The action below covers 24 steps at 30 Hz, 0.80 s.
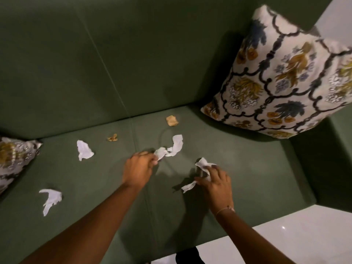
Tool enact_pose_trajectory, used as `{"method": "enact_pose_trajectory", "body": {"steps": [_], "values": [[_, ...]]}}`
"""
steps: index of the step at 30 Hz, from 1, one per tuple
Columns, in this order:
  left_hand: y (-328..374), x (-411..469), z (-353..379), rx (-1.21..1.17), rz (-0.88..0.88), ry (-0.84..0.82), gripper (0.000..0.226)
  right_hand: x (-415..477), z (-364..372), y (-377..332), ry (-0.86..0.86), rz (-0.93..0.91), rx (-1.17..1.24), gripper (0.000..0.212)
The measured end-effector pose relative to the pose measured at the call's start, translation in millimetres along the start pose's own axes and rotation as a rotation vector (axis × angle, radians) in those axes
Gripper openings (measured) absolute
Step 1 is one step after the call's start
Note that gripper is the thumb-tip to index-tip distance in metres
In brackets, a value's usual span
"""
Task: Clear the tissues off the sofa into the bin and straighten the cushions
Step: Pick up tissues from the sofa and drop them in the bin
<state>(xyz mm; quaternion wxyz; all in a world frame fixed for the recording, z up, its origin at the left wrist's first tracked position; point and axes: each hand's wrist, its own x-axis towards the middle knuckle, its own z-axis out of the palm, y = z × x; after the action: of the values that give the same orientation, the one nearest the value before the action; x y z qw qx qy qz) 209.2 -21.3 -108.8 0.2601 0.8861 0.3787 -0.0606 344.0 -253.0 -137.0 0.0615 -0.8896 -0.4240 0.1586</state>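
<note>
Both hands are down on the seat and both are busy. The left hand (140,168) pinches one end of a twisted white tissue (172,146), whose long axis runs away up and to the right toward the sofa back. The right hand (214,182) is closed over a second crumpled tissue (202,164), with a torn strip (188,187) sticking out at its thumb side.

What comes next likely turns on what lies to the left. Two more loose tissues sit on that side, one near the seat's back edge (84,150) and one nearer the front (50,199), both well apart from the hands, and the left hand is clearly the closer. Two small brownish scraps (172,120) (112,138) lie beyond the fingers, near the backrest.

The surface is a dark green sofa (76,73), its seat seam running between the two forearms. A patterned cushion (282,77) leans tilted in the right corner; another (13,159) slumps at the left edge. Neither looks straightened yet. Pale glossy floor (304,235) shows at lower right. No bin is in view.
</note>
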Motion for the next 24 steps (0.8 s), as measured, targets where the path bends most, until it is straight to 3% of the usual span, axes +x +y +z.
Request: {"method": "enact_pose_trajectory", "body": {"steps": [6, 9, 15, 19, 24], "values": [[65.6, 73.1, 26.6, 0.156, 0.139, -0.139, 0.013, 40.6, -11.0, 38.1, 0.008, -0.075, 0.027, 0.037], [71.2, 85.6, 38.1, 0.214, 0.121, -0.21, 0.014, 48.2, 2.7, 39.2, -0.102, -0.128, 0.027, 0.024], [55.4, 79.5, 56.0, 0.237, 0.046, -0.178, 0.017, 37.9, 28.5, 36.2, -0.145, -0.063, 0.156, 0.041], [39.3, 51.3, 49.0, -0.025, -0.091, -0.097, 0.009, 20.0, 24.6, 20.6, -0.102, 0.087, 0.295, 0.024], [-6.9, -7.7, 29.5, -0.272, -0.294, 0.06, 0.012, 2.0, 23.9, -33.2, -0.067, 0.444, 0.644, 0.034]]}}
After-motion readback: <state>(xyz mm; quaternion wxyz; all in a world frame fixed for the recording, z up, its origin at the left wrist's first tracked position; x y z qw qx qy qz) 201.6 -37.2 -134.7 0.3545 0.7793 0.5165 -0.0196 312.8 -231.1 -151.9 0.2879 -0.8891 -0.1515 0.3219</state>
